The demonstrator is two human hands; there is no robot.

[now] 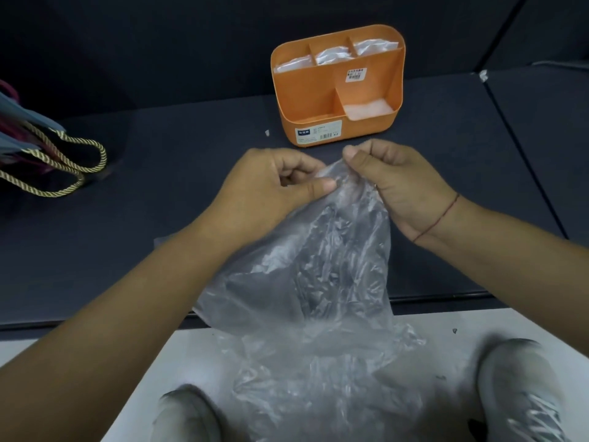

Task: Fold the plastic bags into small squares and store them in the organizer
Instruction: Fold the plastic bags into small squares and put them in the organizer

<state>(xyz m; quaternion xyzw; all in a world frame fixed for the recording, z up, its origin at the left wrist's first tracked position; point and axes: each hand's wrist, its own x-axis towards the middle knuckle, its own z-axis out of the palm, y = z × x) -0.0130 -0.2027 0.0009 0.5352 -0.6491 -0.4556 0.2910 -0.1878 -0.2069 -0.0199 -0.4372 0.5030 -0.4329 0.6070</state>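
Clear bag (318, 272), unfolded and crumpled, hangs mid-frame, draping past the desk (143, 202) edge. Left hand (274, 183) and right hand (392, 177) both pinch its top edge, fingers (318, 188) curled on the film. Thin, limp, slippery stuff; likely springs open unless pressed flat. Best taken at the corners. Organizer (366, 130) upper centre, folded bags in its back compartments.

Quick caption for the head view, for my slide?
Left hand and right hand pinch a crumpled clear plastic bag before the orange organizer, partly filled with folded bags.
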